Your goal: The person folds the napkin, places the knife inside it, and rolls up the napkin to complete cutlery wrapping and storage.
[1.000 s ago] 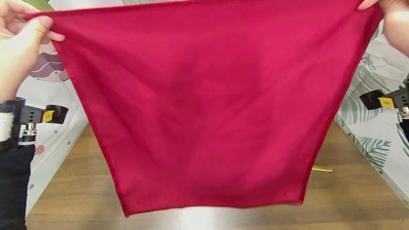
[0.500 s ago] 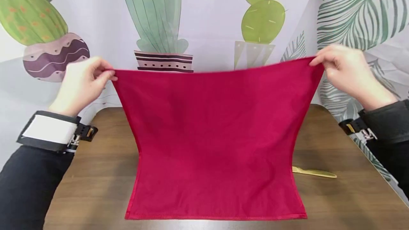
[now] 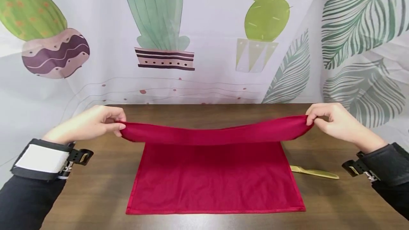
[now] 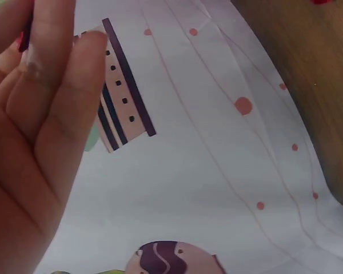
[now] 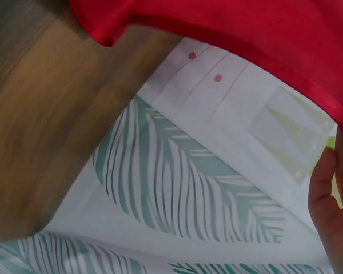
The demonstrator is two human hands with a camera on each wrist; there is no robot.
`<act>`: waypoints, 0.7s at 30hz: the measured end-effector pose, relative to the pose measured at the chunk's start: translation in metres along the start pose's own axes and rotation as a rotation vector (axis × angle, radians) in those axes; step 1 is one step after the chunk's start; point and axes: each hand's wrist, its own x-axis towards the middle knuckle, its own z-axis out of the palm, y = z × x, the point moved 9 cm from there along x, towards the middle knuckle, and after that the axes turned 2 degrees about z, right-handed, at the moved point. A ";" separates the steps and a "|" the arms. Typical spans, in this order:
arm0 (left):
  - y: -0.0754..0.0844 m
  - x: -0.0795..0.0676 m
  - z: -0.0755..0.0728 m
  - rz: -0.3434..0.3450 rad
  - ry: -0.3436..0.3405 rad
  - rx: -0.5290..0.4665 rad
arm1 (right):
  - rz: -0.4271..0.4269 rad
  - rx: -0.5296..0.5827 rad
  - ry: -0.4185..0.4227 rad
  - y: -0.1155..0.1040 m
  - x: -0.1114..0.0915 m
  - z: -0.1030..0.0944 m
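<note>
Hanging behind everything, a pale printed backdrop (image 3: 211, 38) is showing cactus plants in pots and green fern leaves, and it is wrapping around the back and both sides of the scene. Below it, a dark brown wooden desk (image 3: 80, 194) is stretching toward the viewer.

Lying on the desk, a red cloth (image 3: 214, 176) is taking up the middle. Its near half is resting flat on the wood, with the hemmed edge closest to the viewer. Its far edge is being lifted just above the desk and is sagging slightly in the middle.

At the far left corner of the cloth, the left hand (image 3: 91, 121) is pinching the fabric between thumb and curled fingers (image 4: 57, 68). At the far right corner of the cloth, the right hand (image 3: 332, 120) is pinching the fabric the same way. Both arms are wearing black sleeves with a strapped band at each wrist.

Just to the right of the cloth, a slim pale gold tool (image 3: 314, 172) is lying flat on the desk, close beside the fabric's edge; whether it is touching cannot be told.
</note>
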 end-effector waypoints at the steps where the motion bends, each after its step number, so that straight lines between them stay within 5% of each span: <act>1: -0.001 0.001 0.002 -0.009 -0.015 -0.040 | -0.001 0.032 -0.005 0.002 0.000 0.001; 9: -0.034 0.022 -0.001 -0.022 0.072 -0.116 | 0.102 0.008 0.024 0.029 0.022 0.009; 16: -0.061 0.050 -0.004 -0.066 0.180 0.046 | 0.240 -0.064 0.046 0.059 0.047 0.030; 21: -0.076 0.070 0.001 -0.126 0.194 0.109 | 0.351 -0.052 0.032 0.082 0.057 0.050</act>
